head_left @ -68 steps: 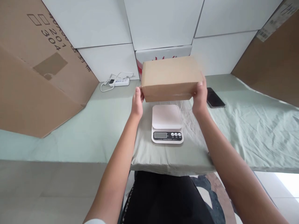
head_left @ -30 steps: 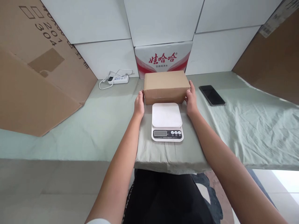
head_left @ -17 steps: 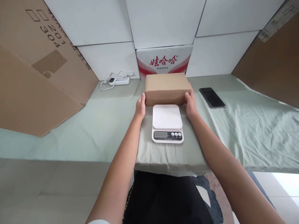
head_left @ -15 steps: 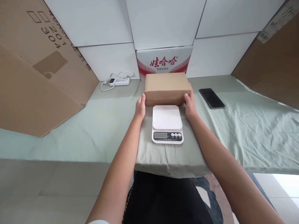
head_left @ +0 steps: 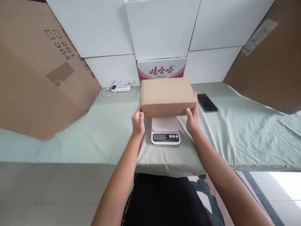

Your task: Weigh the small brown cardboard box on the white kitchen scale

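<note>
Between my two hands is a closed brown cardboard box (head_left: 167, 91), gripped at its left and right ends. My left hand (head_left: 138, 121) is closed on its near left corner, thumb toward the front. My right hand (head_left: 193, 114) holds the near right corner, with fingers up the side. The box appears raised, and it covers the rear part of the white kitchen scale (head_left: 165, 139). The scale's small display and buttons face me, and I see no digits on it.
A black phone (head_left: 207, 103) lies right of the box. Back left is a white power strip (head_left: 122, 88) with a cable. A red-and-white carton (head_left: 162, 67) stands behind. Large cardboard sheets (head_left: 35, 72) flank both sides of the green tablecloth (head_left: 98, 125).
Both hands have lifted the box and brought it toward me, over the scale's platform. The view has also shifted slightly.
</note>
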`<state>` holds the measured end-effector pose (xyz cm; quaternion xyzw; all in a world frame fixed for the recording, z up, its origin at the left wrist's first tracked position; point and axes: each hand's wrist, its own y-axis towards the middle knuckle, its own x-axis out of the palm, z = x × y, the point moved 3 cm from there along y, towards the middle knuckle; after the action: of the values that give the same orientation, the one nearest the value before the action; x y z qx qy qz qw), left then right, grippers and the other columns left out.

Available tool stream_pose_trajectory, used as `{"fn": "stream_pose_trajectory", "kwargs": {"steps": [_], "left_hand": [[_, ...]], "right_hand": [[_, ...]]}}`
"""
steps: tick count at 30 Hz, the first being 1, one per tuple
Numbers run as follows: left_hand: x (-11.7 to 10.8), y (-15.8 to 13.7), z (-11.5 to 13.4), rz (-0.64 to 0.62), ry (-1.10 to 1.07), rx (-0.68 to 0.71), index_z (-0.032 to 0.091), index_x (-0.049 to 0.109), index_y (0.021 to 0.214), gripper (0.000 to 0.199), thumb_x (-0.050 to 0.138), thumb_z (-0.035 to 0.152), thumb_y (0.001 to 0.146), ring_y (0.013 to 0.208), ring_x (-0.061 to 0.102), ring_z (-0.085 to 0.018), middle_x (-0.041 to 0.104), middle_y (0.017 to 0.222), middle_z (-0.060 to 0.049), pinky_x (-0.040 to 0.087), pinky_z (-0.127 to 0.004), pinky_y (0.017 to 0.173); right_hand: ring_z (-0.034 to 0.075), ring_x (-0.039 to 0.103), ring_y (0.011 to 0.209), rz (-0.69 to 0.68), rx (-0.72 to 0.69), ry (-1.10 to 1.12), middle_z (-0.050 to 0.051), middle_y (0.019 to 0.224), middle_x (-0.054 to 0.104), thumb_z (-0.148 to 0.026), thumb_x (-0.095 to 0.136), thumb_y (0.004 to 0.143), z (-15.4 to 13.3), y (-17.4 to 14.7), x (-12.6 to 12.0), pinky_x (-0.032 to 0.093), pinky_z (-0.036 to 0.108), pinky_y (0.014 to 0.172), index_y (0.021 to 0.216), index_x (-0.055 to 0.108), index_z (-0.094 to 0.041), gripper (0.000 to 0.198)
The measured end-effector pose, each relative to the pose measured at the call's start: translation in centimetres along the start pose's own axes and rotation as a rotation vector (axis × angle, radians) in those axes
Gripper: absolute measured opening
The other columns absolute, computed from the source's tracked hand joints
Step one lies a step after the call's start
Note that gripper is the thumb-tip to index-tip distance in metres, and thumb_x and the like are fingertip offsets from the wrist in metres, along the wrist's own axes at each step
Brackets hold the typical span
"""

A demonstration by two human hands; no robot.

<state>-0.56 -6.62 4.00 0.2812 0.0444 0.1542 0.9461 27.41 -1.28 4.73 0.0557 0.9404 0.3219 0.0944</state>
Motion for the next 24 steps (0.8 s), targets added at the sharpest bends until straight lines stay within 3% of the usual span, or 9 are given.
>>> {"fn": "stream_pose_trajectory", "kwargs": {"steps": [4,8,12,24], "left_hand": [[-0.9,-3.5,0.9,0.007,-0.065,-0.061,0.023,0.085,0.128,0.074,0.05,0.084,0.105,0.14,0.075,-0.039,0.085,0.132,-0.016,0.058,-0.049,0.124],[-1.1,-4.9,1.3,-0.014,-0.067,-0.102,0.023,0.084,0.133,0.079,0.051,0.088,0.103,0.143,0.074,-0.04,0.085,0.134,-0.017,0.061,-0.05,0.122],[-0.8,-5.0,1.2,-0.055,-0.075,-0.132,0.024,0.082,0.141,0.082,0.05,0.089,0.103,0.151,0.07,-0.04,0.083,0.142,-0.018,0.058,-0.05,0.126],[-0.9,-5.0,0.4,-0.016,-0.104,-0.165,0.024,0.078,0.149,0.081,0.051,0.086,0.105,0.156,0.068,-0.039,0.079,0.155,-0.018,0.055,-0.052,0.131]], "right_hand": [[0.042,0.045,0.174,-0.001,-0.023,-0.033,0.012,0.182,0.052,-0.088,0.056,0.1,-0.7,-3.7,-1.3,0.036,0.068,0.146,0.18,0.039,-0.036,0.097],[0.041,0.047,0.172,0.053,-0.039,-0.066,0.009,0.182,0.052,-0.081,0.056,0.103,-1.3,-5.9,-2.3,0.039,0.071,0.144,0.178,0.042,-0.04,0.086],[0.042,0.053,0.165,0.077,-0.013,-0.079,0.009,0.178,0.055,-0.079,0.057,0.103,-1.6,-6.1,-2.6,0.039,0.073,0.143,0.174,0.047,-0.042,0.081],[0.042,0.051,0.168,0.091,-0.006,-0.084,0.006,0.177,0.057,-0.075,0.057,0.104,-1.6,-6.0,-2.5,0.041,0.074,0.141,0.173,0.05,-0.045,0.075]]}}
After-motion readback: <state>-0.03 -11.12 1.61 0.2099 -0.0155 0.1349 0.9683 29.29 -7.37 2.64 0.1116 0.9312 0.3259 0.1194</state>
